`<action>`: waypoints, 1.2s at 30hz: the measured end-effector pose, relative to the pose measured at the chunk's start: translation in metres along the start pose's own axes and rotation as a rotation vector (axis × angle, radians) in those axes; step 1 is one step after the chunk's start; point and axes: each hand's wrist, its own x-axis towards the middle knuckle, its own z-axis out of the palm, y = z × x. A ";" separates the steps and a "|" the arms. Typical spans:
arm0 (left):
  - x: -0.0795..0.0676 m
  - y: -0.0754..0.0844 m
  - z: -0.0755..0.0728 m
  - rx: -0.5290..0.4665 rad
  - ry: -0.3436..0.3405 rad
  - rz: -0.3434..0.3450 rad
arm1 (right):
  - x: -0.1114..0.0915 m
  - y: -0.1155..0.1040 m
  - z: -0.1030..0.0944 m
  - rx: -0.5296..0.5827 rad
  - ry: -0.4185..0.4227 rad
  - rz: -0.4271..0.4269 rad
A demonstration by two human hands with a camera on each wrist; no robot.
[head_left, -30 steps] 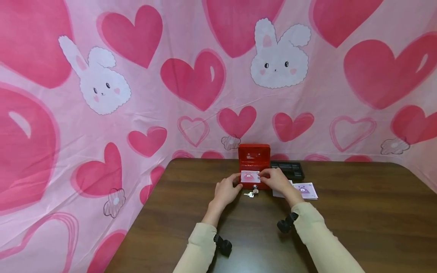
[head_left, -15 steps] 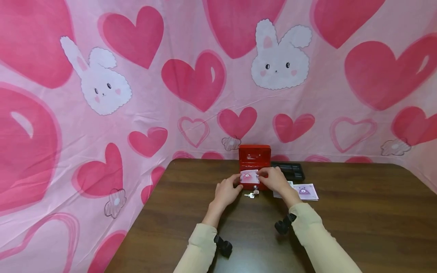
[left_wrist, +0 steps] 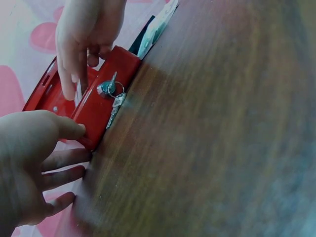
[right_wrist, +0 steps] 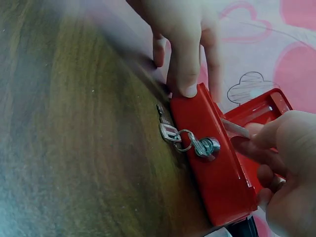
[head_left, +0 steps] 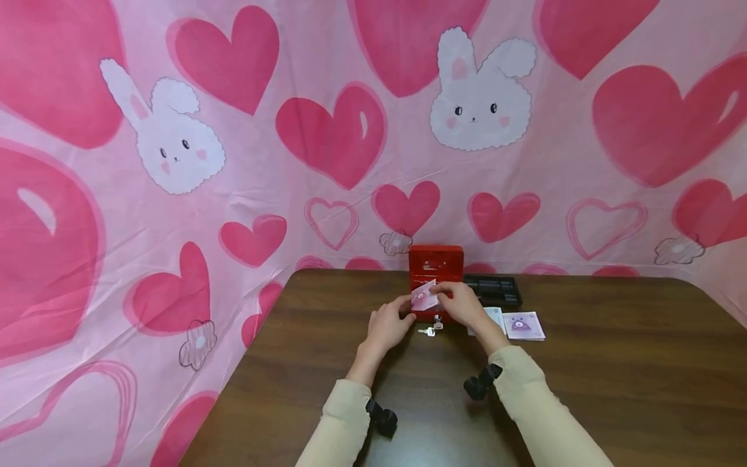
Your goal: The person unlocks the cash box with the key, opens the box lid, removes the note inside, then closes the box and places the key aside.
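Note:
A red cash box (head_left: 436, 261) stands with its lid up. My left hand (head_left: 385, 327) holds its left front corner, the thumb on the front wall and the other fingers at the side. The right hand (head_left: 465, 303) reaches over the box and pinches the right end of a pink banknote (head_left: 423, 296), printed with a cartoon figure. That note slants down into the box, partly hidden behind the front wall in both wrist views. One key sits in the lock (right_wrist: 207, 146), and a second key (right_wrist: 170, 132) hangs from its ring against the front.
Right of the box lie a purple note stack (head_left: 524, 325) and a pale note (head_left: 495, 316), partly behind the right forearm. A black coin tray (head_left: 502, 292) is behind them. A pink heart-patterned cloth (head_left: 373, 149) hangs beyond the brown table (head_left: 613, 363).
The pink note has gone from lying level across the box to bent, then tilted with its right end raised. The right hand has shifted slightly left; the left hand keeps its place.

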 end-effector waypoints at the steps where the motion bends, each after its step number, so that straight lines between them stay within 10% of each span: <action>1: 0.000 0.000 0.000 -0.001 -0.005 -0.002 | 0.000 0.000 0.000 0.002 -0.001 0.008; 36: 0.005 0.001 0.001 -0.027 -0.024 -0.035 | -0.044 -0.004 -0.056 0.112 0.308 -0.008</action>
